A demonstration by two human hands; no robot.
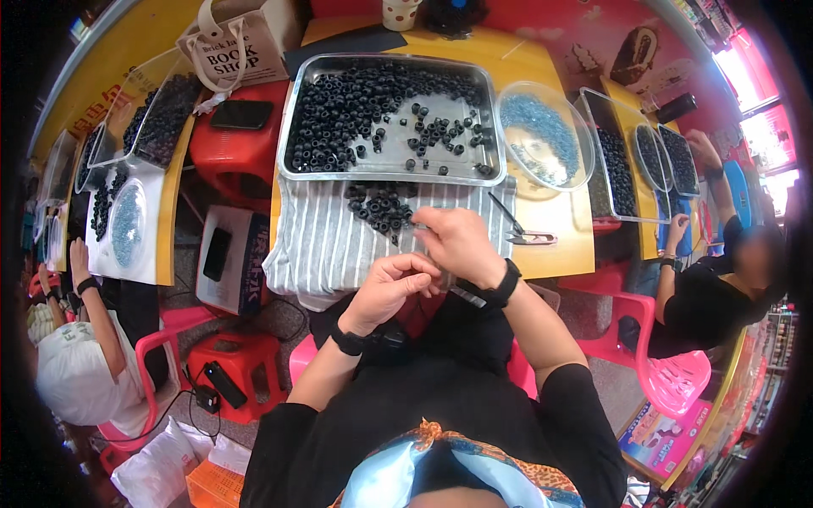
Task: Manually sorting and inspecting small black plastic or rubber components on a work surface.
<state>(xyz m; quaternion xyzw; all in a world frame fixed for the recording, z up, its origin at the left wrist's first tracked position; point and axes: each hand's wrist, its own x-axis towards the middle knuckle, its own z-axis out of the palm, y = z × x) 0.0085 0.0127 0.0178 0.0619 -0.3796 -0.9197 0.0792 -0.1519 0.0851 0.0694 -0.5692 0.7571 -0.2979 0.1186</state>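
My left hand (pixel 385 292) is curled, thumb against its fingers, close to my lap at the table's front edge. Just above and right of it, my right hand (pixel 461 245) is pinched near the cloth's front edge. Whatever the fingers grip is too small to make out. Beyond them a pile of black beads (pixel 381 210) lies on a grey-and-white striped cloth (pixel 313 237). Behind the cloth stands a metal tray (pixel 391 177) holding many more black beads. To its right sits a clear round container (pixel 586 173) of small pale-blue beads.
Thread snips (pixel 535 239) and a thin black tool (pixel 506 212) lie right of my hands. A red stool (pixel 212 152) bears a phone (pixel 241 114); a canvas bag (pixel 233 55) stands behind it. People with bead trays sit left (pixel 89 364) and right (pixel 699 296).
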